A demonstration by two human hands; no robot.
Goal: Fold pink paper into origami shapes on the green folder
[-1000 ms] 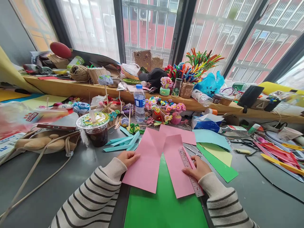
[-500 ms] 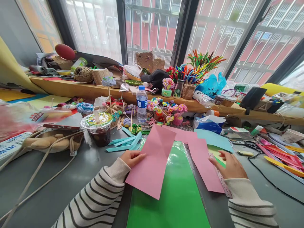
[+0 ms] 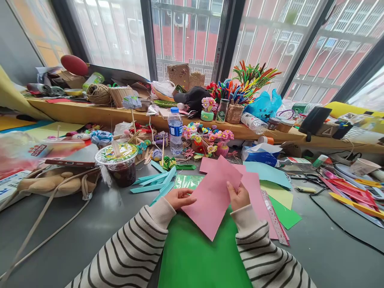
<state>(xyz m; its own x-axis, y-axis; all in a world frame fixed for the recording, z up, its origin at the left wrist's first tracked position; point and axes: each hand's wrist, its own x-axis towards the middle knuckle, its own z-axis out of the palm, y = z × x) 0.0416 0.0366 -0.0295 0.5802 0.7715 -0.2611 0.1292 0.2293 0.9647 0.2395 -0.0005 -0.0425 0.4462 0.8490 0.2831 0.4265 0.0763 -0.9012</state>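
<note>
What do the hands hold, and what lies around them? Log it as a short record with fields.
Left hand: holds the pink paper by its left edge
Right hand: holds the same paper by its right edge
Below the paper: green sheet
Right side: ruler along another pink piece
Left side: blue strips, drink cup
Behind: water bottle

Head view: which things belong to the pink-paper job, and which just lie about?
Likely the job: pink sheet, held by left hand and right hand; large green sheet beneath; ruler.

Likely just lying about: drink cup; water bottle; blue plastic bag; twine ball.
</note>
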